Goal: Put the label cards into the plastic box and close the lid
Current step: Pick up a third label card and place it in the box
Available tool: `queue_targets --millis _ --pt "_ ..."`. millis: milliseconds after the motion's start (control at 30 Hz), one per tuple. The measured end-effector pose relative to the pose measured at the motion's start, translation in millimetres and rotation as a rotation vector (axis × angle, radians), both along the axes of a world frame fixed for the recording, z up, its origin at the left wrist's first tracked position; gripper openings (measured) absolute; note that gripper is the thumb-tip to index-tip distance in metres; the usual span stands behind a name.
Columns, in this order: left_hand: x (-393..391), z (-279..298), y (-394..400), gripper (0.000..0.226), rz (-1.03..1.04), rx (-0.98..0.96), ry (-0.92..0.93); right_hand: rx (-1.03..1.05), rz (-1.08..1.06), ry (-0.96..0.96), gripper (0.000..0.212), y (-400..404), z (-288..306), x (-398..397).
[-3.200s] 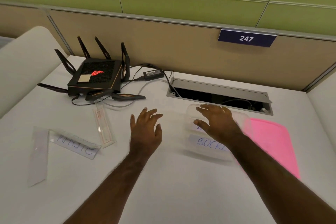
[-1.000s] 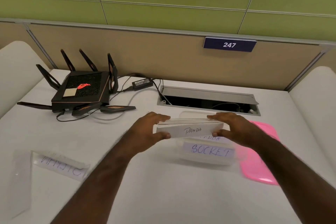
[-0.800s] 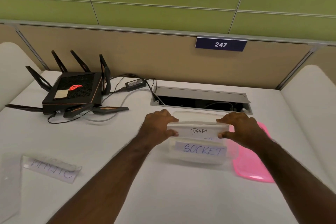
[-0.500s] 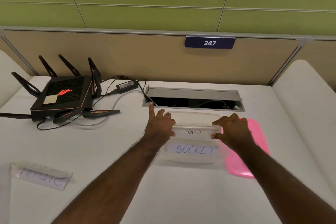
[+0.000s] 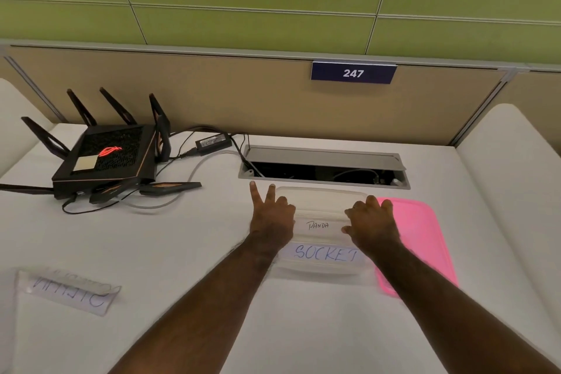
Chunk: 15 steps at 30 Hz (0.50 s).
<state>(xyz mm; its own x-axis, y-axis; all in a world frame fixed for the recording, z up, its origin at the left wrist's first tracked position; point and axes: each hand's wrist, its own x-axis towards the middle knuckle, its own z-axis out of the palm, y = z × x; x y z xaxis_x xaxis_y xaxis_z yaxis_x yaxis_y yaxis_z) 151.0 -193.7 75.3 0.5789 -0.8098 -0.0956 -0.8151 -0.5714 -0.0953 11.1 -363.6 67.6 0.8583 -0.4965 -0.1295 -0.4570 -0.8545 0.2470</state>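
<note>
The clear plastic box [image 5: 321,196] stands open on the white desk, just in front of the cable hatch. Inside it lie a card marked "SOCKET" [image 5: 324,253] and, above it, a card marked "PANDA" [image 5: 318,225]. My left hand [image 5: 271,215] pinches the left end of the PANDA card, with two fingers raised. My right hand [image 5: 371,222] holds its right end, low inside the box. The pink lid [image 5: 420,234] lies flat on the desk to the right of the box. Another label card [image 5: 68,294] with handwriting lies at the near left.
A black router [image 5: 103,158] with antennas and its cables sits at the back left. A power adapter [image 5: 212,142] lies beside it. The open cable hatch [image 5: 323,165] is cut into the desk behind the box. A beige partition carries a "247" plate [image 5: 353,72].
Both hands carried the PANDA card from above the box down into it. The view shifted right, so one clear card at the far left edge is now out of sight.
</note>
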Motion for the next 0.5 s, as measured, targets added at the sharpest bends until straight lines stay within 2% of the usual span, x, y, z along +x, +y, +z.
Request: queue_targets --millis 133,233,367,500 --pt "2.7 3.1 25.7 0.034 0.019 -0.335 0.049 0.059 0.038 -0.133 0.044 10.1 9.3 5.4" --pt "3.9 5.5 56.1 0.032 0.127 -0.504 0.045 0.135 0.094 -0.223 0.043 26.4 23.1 16.7" --pt "7.5 2.0 108.7 0.035 0.313 -0.559 0.051 0.248 0.206 -0.32 0.044 60.6 37.0 41.7" --pt "13.8 -6.8 168.9 0.042 0.512 -0.496 0.092 0.375 0.353 -0.39 0.046 111.9 37.8 72.1"
